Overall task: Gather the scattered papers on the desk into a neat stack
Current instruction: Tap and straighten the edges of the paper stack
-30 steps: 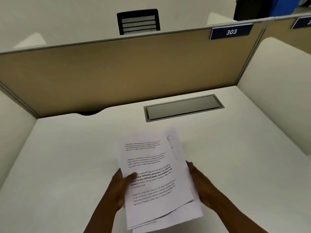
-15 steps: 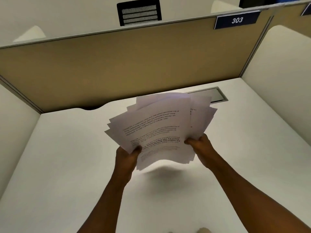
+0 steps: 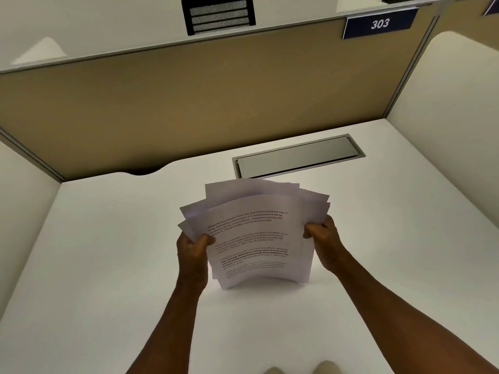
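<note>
Several white printed papers [image 3: 256, 233] stand upright as one uneven bundle in the middle of the white desk [image 3: 108, 252]. Their bottom edge rests on the desk and bows forward. The upper corners fan out unevenly at the top and left. My left hand [image 3: 193, 248] grips the bundle's left edge, thumb on the front sheet. My right hand [image 3: 322, 238] grips the right edge at about the same height. No loose sheet lies elsewhere on the desk.
A grey cable-hatch lid [image 3: 299, 156] is set into the desk behind the papers. A tan partition [image 3: 189, 103] closes the back; white side panels [image 3: 445, 130] close left and right. A "303" sign [image 3: 379, 23] hangs top right.
The bundle, lifted off the desk half a second ago, has come down; its bottom edge now rests on the desk, standing upright between both hands.
</note>
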Demonstrator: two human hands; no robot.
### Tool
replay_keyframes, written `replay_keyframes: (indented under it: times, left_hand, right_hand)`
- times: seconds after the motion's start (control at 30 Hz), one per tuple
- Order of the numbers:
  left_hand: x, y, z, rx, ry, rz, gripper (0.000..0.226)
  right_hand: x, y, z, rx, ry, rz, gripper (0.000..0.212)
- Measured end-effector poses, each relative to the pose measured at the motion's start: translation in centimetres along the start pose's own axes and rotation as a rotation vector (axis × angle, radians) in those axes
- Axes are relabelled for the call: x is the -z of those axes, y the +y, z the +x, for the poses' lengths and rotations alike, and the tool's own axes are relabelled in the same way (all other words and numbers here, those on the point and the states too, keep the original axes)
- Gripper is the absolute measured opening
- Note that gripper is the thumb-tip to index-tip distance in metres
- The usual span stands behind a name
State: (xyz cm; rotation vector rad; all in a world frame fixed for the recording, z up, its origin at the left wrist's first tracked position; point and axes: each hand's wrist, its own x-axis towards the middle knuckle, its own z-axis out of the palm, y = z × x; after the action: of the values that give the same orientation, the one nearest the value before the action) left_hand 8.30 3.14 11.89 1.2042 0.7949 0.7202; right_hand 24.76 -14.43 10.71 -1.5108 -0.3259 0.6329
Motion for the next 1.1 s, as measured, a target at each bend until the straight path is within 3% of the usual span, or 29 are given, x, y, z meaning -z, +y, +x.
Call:
replay_keyframes:
  times: [0.3,0.4,0.53,0.77,0.9,1.1]
  left_hand:
    - [0.3,-0.5,-0.1,0.02,0.01,0.042,0.038]
    - [-0.2,-0.4,-0.3,0.026,0.018,0.164,0.033]
    - [-1.5,1.1,-0.2,-0.057,0.04,0.195,0.031]
    - [-0.4,1.5,0.4,-0.131,0.039,0.124,0.045]
    - [-0.1,0.3,0.0,-0.032,0.054,0.06,0.049]
    - [-1.4,0.7,0.5,-0.044,-0.019,0.097,0.046]
  right_hand:
    - [-0.5,0.6,-0.4,-0.019,0.027,-0.028,0.019]
    - [-0.9,0.2,-0.6,-0.012,0.014,-0.083,0.02]
    - [-1.7,-0.9,-0.5,0.027,0.015,-0.103,0.026]
    - [-0.6,-2.4,0.0,0.186,-0.02,-0.072,0.008]
    - [-0.7,-1.2,0.0,0.116,0.093,-0.019,0.014]
    - [-1.7,-0.6,0.4,0.068,0.097,-0.061,0.013]
